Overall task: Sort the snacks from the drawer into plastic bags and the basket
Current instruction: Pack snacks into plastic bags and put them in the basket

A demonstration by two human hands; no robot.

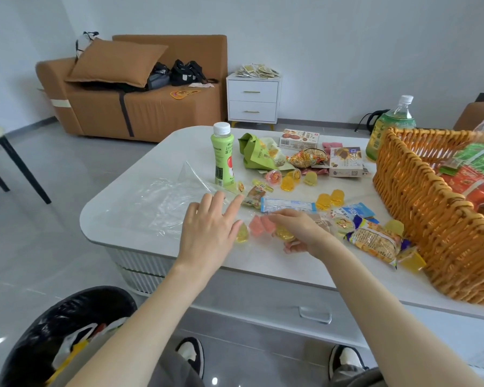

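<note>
My left hand (210, 222) hovers flat with spread fingers over the edge of a clear plastic bag (162, 202) lying on the white table (263, 263). My right hand (299, 230) curls over a cluster of small jelly cups, pinching a yellow jelly cup (284, 233) beside pink jelly cups (259, 224). Another yellow jelly cup (242, 234) sits between the hands. More jelly cups (330, 198) and wrapped snacks (375, 241) lie scattered to the right. A woven orange basket (419, 208) at the right holds red and green packets.
A green drink bottle (223, 157) stands behind the bag, with snack boxes (345, 162) and a large bottle (389, 127) farther back. A table drawer handle (315, 315) shows below the edge. A black-lined bin (67, 331) stands by my left knee.
</note>
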